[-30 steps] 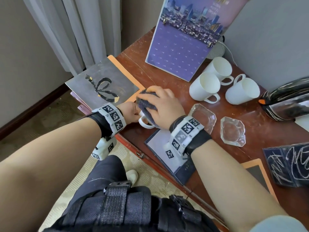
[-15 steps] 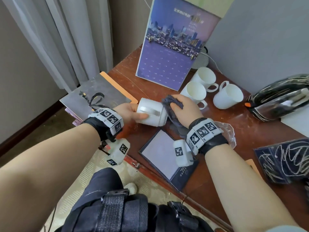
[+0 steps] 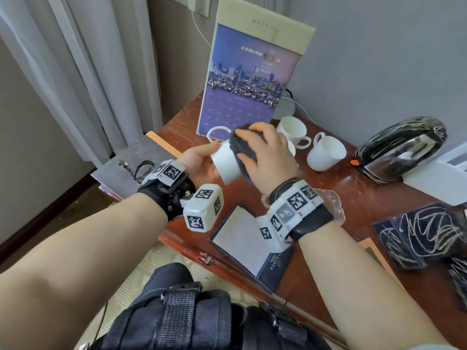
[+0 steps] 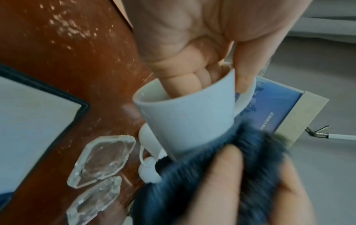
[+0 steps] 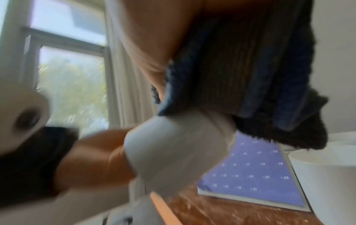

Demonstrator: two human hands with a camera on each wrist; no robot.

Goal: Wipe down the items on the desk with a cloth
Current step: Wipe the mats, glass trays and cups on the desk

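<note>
Nearest the desk's front edge, a dark folder (image 3: 249,246) with a pale sheet in it is lying flat on the wooden desk (image 3: 353,198). Just behind it, two clear glass dishes (image 4: 103,157) are sitting side by side; nothing can be made out inside them.

Above that part of the desk, a white mug (image 3: 226,161) is being held off the surface, tipped on its side with its mouth turned toward the left hand (image 3: 199,161). Seen from the left wrist, the mug (image 4: 185,112) is being gripped at the rim: the curled fingers (image 4: 185,79) are tucked inside the cup and the thumb is pressed on the outside wall. Besides those fingers, nothing is showing in it. The right hand (image 3: 265,155) is curled over a dark blue cloth (image 3: 243,147), which is being pressed around the mug's base end; in the right wrist view the cloth (image 5: 250,76) is draped over the mug.

Further back, three more white mugs are standing upright: one (image 3: 326,154) to the right, one (image 3: 293,130) behind it, and one mostly hidden by the right hand. The interiors that are visible are showing only white. A kettle (image 3: 401,152) is resting to the right, and a purple calendar (image 3: 246,89) is propped upright at the back.
</note>
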